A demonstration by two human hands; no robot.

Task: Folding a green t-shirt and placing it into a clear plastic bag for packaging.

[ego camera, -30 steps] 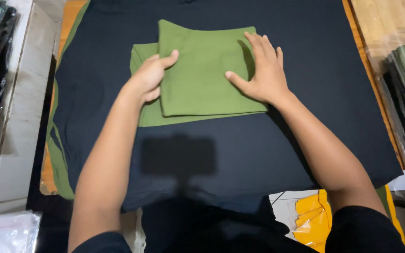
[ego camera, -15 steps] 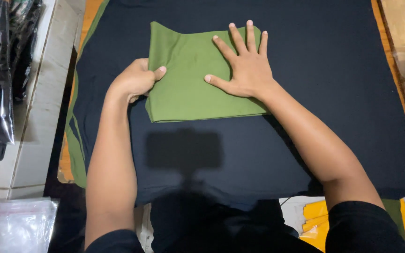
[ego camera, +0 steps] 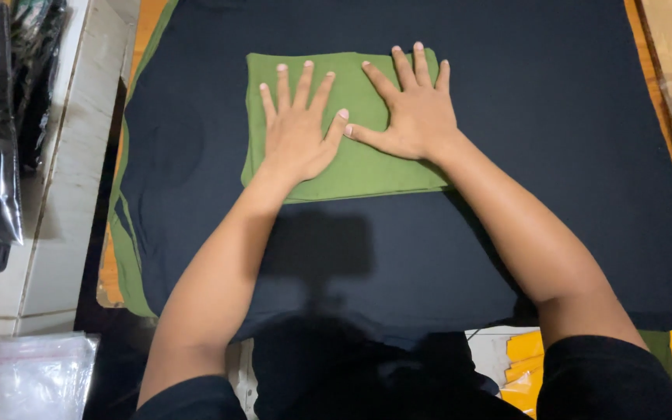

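Black cloth (ego camera: 554, 155): both hands hide much of folded green garment (ego camera: 367, 167).

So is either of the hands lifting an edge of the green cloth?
No, the left hand and right hand lie flat, fingers spread, on the folded green cloth.

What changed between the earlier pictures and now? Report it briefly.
The left hand let go of the green folded cloth's left edge and now lies flat on it beside the right hand, fingers spread. The cloth is now a closed rectangle. The black fabric underneath stayed spread out.
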